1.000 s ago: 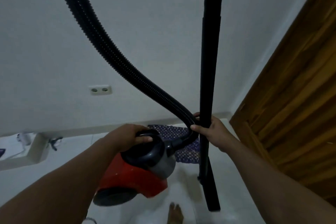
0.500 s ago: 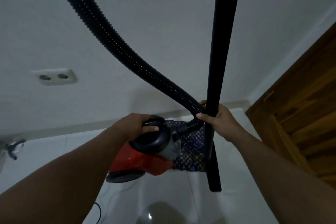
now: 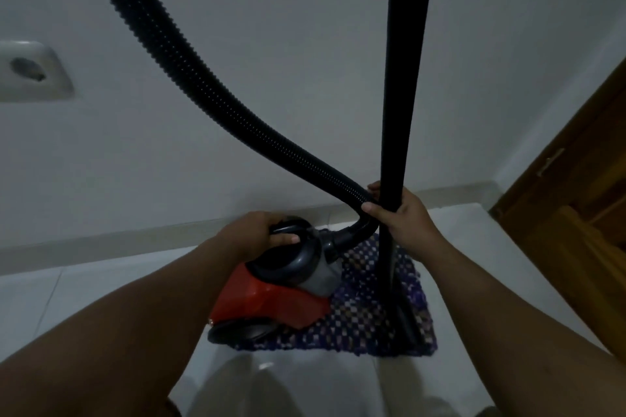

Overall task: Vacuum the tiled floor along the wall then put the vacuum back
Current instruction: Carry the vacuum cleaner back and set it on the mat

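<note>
Home room: tiled floor (image 3: 101, 298), woven mat (image 3: 372, 311), wall socket (image 3: 30, 73), wooden door (image 3: 576, 186).

Left hand (image 3: 261, 235) grips vacuum (image 3: 281, 288) handle; right hand (image 3: 403, 218) grips wand (image 3: 401, 95).

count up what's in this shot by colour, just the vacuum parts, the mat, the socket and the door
Black: 2, hose and wand
Red and grey: 1, vacuum body
Purple checked: 1, mat
White: 1, wall socket
Brown: 1, wooden door
Total: 6
</note>
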